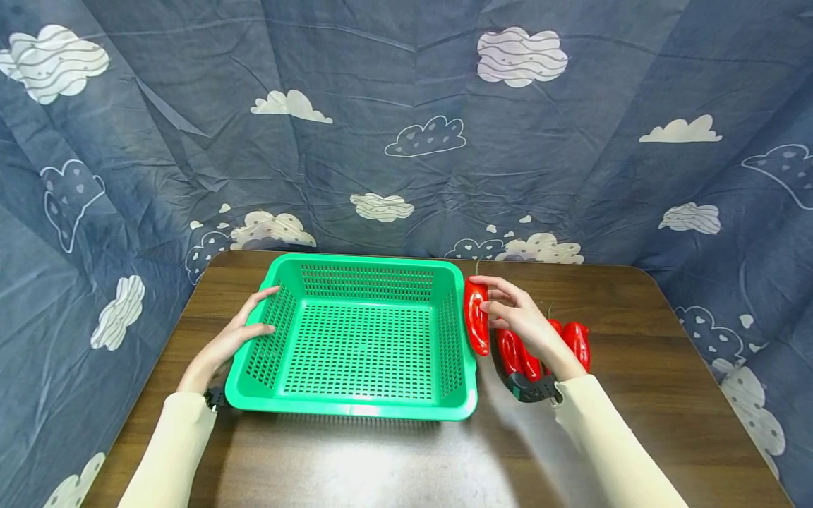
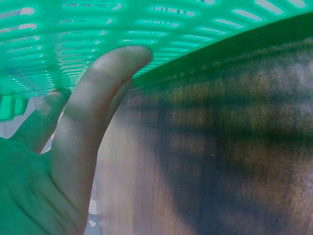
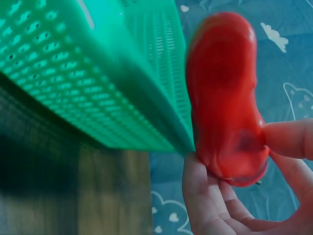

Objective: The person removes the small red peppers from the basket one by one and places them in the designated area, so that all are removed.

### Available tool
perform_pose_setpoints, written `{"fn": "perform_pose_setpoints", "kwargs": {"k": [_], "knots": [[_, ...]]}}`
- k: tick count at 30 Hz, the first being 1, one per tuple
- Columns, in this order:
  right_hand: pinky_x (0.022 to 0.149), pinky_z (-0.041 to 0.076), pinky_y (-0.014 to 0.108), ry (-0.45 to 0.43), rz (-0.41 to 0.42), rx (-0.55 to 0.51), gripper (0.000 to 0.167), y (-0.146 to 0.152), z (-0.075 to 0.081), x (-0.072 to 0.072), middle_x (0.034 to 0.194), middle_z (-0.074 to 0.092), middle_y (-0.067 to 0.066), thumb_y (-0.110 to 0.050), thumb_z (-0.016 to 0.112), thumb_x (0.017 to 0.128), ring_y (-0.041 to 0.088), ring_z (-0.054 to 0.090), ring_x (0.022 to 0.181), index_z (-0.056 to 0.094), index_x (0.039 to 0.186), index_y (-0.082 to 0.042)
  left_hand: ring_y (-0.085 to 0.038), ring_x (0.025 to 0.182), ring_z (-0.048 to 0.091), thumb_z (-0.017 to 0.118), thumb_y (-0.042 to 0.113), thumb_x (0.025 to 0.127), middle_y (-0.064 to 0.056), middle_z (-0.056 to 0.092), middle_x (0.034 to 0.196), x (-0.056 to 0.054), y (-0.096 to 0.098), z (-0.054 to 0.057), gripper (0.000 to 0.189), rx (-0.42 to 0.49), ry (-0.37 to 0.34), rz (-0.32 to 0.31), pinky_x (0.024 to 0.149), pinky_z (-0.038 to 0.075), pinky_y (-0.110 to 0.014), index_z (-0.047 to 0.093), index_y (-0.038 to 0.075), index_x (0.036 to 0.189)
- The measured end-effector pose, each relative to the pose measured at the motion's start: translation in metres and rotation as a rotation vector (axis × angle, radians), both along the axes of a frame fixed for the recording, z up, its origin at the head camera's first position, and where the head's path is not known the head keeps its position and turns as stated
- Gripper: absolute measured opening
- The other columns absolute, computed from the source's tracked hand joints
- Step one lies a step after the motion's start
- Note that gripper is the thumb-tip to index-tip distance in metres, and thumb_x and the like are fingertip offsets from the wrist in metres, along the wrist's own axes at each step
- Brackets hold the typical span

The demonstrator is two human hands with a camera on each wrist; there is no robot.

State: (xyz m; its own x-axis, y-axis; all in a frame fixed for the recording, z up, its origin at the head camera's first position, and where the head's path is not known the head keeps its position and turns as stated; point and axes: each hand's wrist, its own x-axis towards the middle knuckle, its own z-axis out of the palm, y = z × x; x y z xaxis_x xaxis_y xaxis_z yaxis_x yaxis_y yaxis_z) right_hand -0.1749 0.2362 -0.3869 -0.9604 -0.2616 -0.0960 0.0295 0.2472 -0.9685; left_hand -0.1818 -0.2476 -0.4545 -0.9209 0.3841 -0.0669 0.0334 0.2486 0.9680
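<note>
A green plastic basket (image 1: 358,346) with slotted walls stands on the table. My left hand (image 1: 238,333) grips its left wall at the rim; two fingertips show on the inner side, and in the left wrist view fingers (image 2: 80,122) lie along the slotted outside. Just beyond the basket's right rim, my right hand (image 1: 517,314) pinches a glossy red pepper (image 1: 475,317) between thumb and fingers, its stem pointing away. The right wrist view has this pepper (image 3: 222,93) close beside the basket wall. Several more red peppers (image 1: 576,342) lie under and behind the right forearm, partly hidden.
The brown wooden table (image 1: 635,395) carries everything. A dark blue cloth (image 1: 419,85) with cloud prints hangs behind and at both sides. A black wrist device (image 1: 540,388) sits by the right cuff, overlapping the peppers in the head view.
</note>
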Motion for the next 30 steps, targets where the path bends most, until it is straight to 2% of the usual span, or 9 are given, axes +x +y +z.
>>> {"fn": "perform_pose_setpoints", "kwargs": {"k": [12, 20, 30], "knots": [[0.081, 0.051, 0.04, -0.029, -0.051, 0.059, 0.046, 0.026, -0.008, 0.007, 0.126, 0.044, 0.022, -0.01, 0.051, 0.096, 0.028, 0.054, 0.099, 0.046, 0.141, -0.012, -0.039, 0.14, -0.005, 0.053, 0.008, 0.094, -0.011, -0.004, 0.158, 0.001, -0.001, -0.002, 0.069, -0.02, 0.023, -0.008, 0.099, 0.013, -0.068, 0.016, 0.014, 0.153], [0.079, 0.051, 0.034, -0.009, -0.091, 0.06, 0.045, 0.043, -0.015, 0.011, 0.125, 0.044, 0.022, -0.009, 0.051, 0.096, 0.023, 0.052, 0.1, 0.045, 0.141, -0.009, -0.038, 0.14, -0.006, 0.053, 0.007, 0.094, -0.011, -0.005, 0.158, 0.0, 0.0, -0.001, 0.069, -0.015, 0.012, -0.005, 0.1, 0.012, -0.068, 0.016, 0.015, 0.153], [0.079, 0.05, 0.032, 0.0, -0.133, 0.083, 0.045, 0.065, -0.03, 0.02, 0.127, 0.043, 0.021, -0.011, 0.049, 0.098, 0.021, 0.048, 0.104, 0.042, 0.142, -0.007, -0.038, 0.141, -0.006, 0.053, 0.007, 0.094, -0.011, -0.005, 0.158, -0.001, -0.001, -0.001, 0.07, -0.024, 0.01, -0.005, 0.1, 0.012, -0.068, 0.016, 0.014, 0.153]]}}
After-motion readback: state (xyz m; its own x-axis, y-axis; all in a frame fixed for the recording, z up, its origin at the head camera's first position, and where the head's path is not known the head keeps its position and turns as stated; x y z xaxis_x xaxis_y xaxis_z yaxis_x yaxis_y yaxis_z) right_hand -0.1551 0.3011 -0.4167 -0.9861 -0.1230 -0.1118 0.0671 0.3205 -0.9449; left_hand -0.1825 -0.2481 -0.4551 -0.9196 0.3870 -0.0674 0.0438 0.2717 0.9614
